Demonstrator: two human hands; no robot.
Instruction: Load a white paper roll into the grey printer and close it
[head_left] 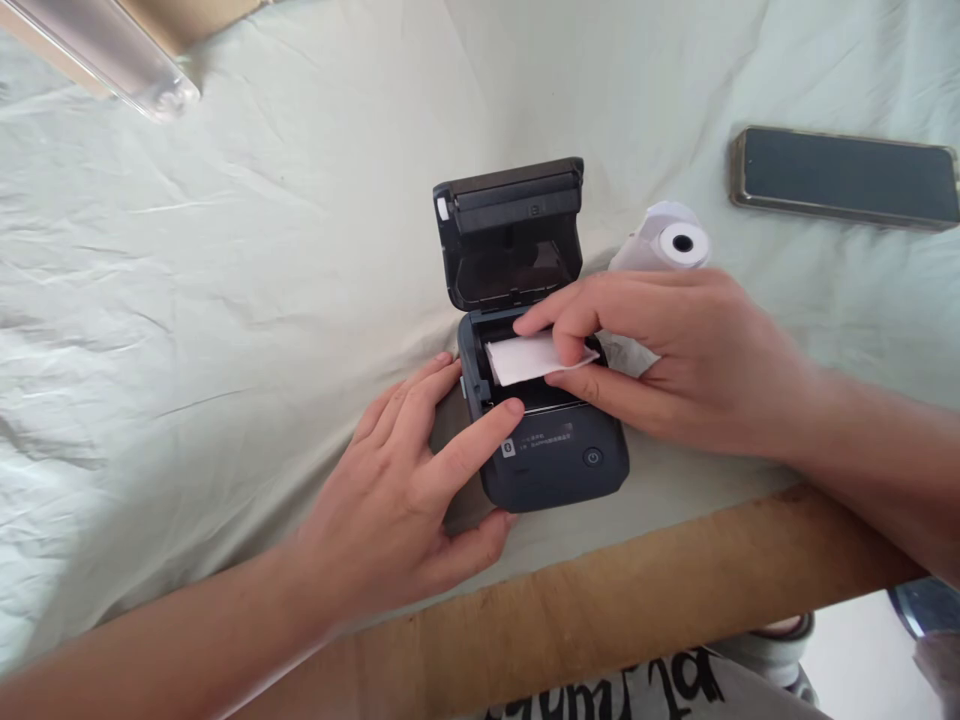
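Observation:
A small dark label printer (551,475) lies on the cloth with its lid (514,235) tipped up and back. In its paper bay sits a white paper roll (525,357), tilted slightly. My right hand (697,360) has its thumb and fingers closed around the roll's right end. My left hand (409,485) steadies the printer from the left, index finger on the bay's front edge, thumb at the lower front corner and the other fingers along its side. Behind my right hand stands a second white paper roll (634,250) with a dark core hole.
A phone (847,178) in a clear case lies at the right. At the upper left are a clear plastic piece (142,70) and some cardboard (199,18). A bare wooden table edge (600,605) runs along the front, beyond the pale cloth (225,250).

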